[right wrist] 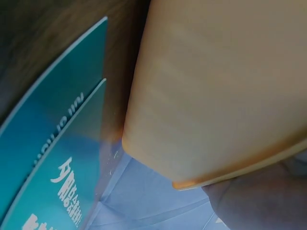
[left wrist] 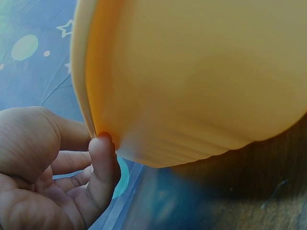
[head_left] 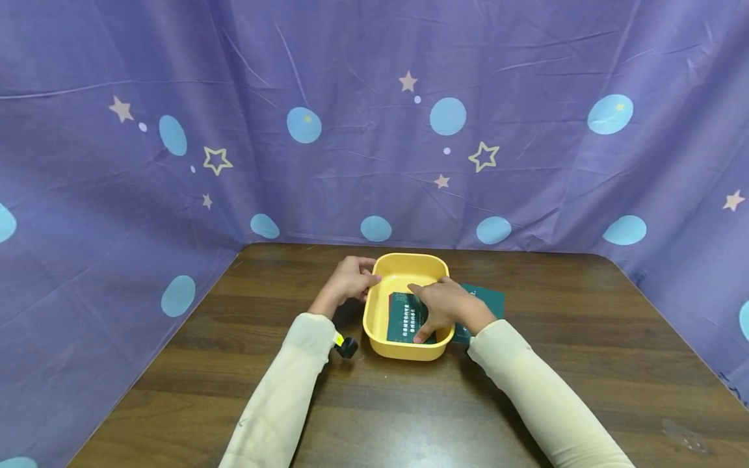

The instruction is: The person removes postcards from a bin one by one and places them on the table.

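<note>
A yellow plastic basin (head_left: 406, 351) stands on the table. My left hand (head_left: 352, 278) pinches its left rim; in the left wrist view the thumb and a finger (left wrist: 103, 155) meet at the rim's edge. Inside the basin, toward its near end, is a dark green card (head_left: 404, 318) with white writing. My right hand (head_left: 447, 304) reaches over the right rim and spans this card, thumb at the near edge and fingers toward the far edge. The right wrist view shows mostly the basin's outer wall (right wrist: 216, 96), which hides the fingertips.
Beside the basin on the right, two overlapping green cards (right wrist: 62, 177) with white lettering lie on the table (head_left: 556, 390). A black object with a yellow part (head_left: 346, 346) sits by my left cuff. Behind the table hangs a purple curtain (head_left: 363, 182).
</note>
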`<action>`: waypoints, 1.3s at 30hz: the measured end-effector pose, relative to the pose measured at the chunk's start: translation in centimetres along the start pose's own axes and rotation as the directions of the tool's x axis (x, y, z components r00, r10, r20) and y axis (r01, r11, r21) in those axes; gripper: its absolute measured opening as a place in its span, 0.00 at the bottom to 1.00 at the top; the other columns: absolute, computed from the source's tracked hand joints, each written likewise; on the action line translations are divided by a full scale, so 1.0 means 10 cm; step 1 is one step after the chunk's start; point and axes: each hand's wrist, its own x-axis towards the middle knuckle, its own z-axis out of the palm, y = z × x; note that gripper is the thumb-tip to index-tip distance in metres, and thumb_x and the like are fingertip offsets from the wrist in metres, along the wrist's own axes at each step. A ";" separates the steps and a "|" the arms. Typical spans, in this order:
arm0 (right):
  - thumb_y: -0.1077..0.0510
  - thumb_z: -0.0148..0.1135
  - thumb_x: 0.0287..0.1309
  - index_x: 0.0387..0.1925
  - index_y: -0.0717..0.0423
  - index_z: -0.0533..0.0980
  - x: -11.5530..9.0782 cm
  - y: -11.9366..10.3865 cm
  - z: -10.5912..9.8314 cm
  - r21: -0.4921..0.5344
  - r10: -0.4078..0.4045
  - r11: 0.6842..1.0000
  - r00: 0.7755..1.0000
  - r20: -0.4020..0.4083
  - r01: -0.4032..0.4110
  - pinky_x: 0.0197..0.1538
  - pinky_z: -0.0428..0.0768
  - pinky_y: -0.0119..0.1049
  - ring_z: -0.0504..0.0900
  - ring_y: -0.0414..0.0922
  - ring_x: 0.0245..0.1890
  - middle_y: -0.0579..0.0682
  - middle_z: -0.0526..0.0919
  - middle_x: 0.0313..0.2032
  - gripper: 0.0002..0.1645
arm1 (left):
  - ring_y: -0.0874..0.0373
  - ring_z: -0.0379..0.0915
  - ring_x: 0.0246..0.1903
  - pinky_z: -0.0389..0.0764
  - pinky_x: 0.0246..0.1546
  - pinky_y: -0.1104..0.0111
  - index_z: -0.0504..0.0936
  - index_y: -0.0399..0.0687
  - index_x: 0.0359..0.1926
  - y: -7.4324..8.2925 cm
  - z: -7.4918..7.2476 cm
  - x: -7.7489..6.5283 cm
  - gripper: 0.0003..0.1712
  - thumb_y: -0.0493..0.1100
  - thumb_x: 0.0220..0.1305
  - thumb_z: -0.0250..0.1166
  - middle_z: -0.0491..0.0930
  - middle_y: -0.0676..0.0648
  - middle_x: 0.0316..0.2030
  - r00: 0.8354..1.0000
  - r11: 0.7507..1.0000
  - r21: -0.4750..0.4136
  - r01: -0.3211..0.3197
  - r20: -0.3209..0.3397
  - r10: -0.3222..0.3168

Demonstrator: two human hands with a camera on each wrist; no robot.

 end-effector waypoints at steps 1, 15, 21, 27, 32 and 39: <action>0.18 0.66 0.31 0.74 0.53 0.55 0.00 -0.01 0.00 0.001 -0.002 1.000 1.000 -0.002 0.002 0.68 0.55 0.51 0.72 0.43 0.59 0.48 0.76 0.60 0.74 | 0.52 0.79 0.22 0.85 0.22 0.62 0.71 0.39 0.65 0.00 0.00 0.00 0.28 0.36 0.65 0.65 0.81 0.37 0.38 1.000 1.000 0.000 0.001 -0.002 -0.001; 0.21 0.69 0.31 0.74 0.53 0.55 0.01 0.00 0.01 0.056 -0.019 0.998 0.986 -0.168 0.029 0.61 0.70 0.44 0.65 0.48 0.56 0.51 0.68 0.58 0.73 | 0.48 0.79 0.24 0.85 0.20 0.63 0.72 0.39 0.64 0.00 0.00 0.00 0.28 0.36 0.64 0.66 0.80 0.39 0.35 1.000 1.000 0.006 -0.006 -0.014 0.006; 0.31 0.74 0.37 0.71 0.55 0.61 0.00 0.00 -0.03 0.145 -0.002 0.988 0.945 -0.327 0.052 0.56 0.76 0.44 0.64 0.48 0.55 0.53 0.65 0.57 0.63 | 0.43 0.81 0.28 0.85 0.22 0.60 0.71 0.39 0.65 -0.01 0.00 0.00 0.28 0.35 0.64 0.65 0.80 0.41 0.34 1.000 1.000 0.004 -0.003 -0.015 0.003; 0.46 0.75 0.49 0.66 0.58 0.66 0.03 0.04 -0.04 0.200 -0.034 0.971 0.909 -0.414 0.128 0.52 0.78 0.40 0.69 0.46 0.48 0.54 0.66 0.53 0.46 | 0.42 0.81 0.29 0.85 0.22 0.60 0.72 0.39 0.64 0.00 0.00 0.00 0.28 0.36 0.64 0.65 0.80 0.40 0.35 1.000 1.000 0.001 -0.005 -0.018 0.005; 0.60 0.67 0.60 0.61 0.61 0.69 0.03 0.04 -0.08 0.218 -0.058 0.960 0.885 -0.462 0.176 0.60 0.73 0.45 0.71 0.50 0.56 0.56 0.73 0.55 0.29 | 0.43 0.80 0.27 0.86 0.26 0.56 0.71 0.38 0.64 0.01 0.00 0.00 0.28 0.35 0.64 0.65 0.81 0.36 0.37 1.000 1.000 -0.005 -0.011 -0.012 0.011; 0.70 0.46 0.68 0.58 0.63 0.70 -0.04 0.03 -0.17 0.310 -0.043 0.923 0.860 -0.508 0.229 0.56 0.76 0.45 0.72 0.50 0.54 0.56 0.74 0.52 0.19 | 0.43 0.80 0.27 0.86 0.23 0.58 0.71 0.38 0.64 -0.02 0.01 0.02 0.28 0.35 0.64 0.65 0.81 0.36 0.38 1.000 1.000 -0.013 -0.014 -0.008 0.013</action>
